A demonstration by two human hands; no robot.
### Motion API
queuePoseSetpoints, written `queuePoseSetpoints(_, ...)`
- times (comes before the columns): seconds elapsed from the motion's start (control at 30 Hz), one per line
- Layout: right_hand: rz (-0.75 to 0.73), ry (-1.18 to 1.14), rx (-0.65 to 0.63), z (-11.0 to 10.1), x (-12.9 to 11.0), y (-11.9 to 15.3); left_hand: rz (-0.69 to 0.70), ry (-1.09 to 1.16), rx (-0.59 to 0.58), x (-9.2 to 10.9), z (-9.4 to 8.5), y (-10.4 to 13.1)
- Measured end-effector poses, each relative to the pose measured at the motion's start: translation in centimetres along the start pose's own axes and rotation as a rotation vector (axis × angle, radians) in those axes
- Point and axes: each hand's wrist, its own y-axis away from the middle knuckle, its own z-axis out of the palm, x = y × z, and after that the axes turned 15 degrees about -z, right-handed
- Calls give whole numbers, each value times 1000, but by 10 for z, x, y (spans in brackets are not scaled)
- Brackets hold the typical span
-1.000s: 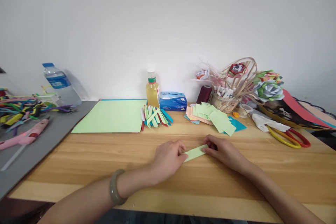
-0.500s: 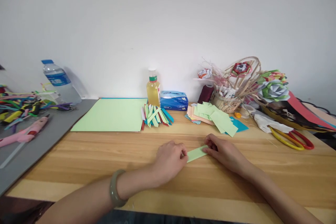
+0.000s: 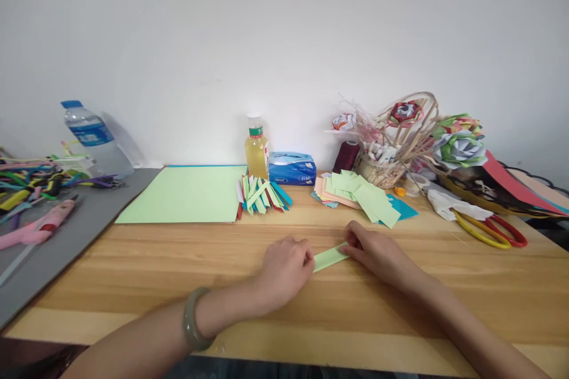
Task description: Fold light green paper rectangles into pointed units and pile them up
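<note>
A narrow light green paper strip (image 3: pixel 329 257) stretches between my two hands, low over the wooden table (image 3: pixel 213 254). My left hand (image 3: pixel 288 272), with a grey-green bangle (image 3: pixel 195 320) on its wrist, is closed on the strip's left end. The strip's right end is pinched in the fingers of my right hand (image 3: pixel 373 249). Both ends are partly hidden by the fingers. Beyond my right hand lies a fanned pile of light green paper pieces (image 3: pixel 371 198), with peach and blue pieces among them.
Large green sheets (image 3: pixel 182 195) lie back left beside folded paper strips (image 3: pixel 264 195). Behind them stand a yellow drink bottle (image 3: pixel 256 154) and a tissue pack (image 3: pixel 292 169). Scissors (image 3: pixel 484 234) rest at right, near paper flowers (image 3: pixel 460 148). A pink glue gun (image 3: pixel 44 225) lies left.
The whole view has shifted slightly, moving the table things a little to the left in the picture. Both hands keep their hold on the green strip, nearly unchanged.
</note>
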Motion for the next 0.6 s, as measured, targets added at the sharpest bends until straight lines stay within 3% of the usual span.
queuePoseSetpoints(0.37,41,-18,9,1,-2,-1,101,-123,12,2,-2,5)
queuePoseSetpoints(0.6,45,-25,53,4,-5,4,300,-300,19,1,-1,7)
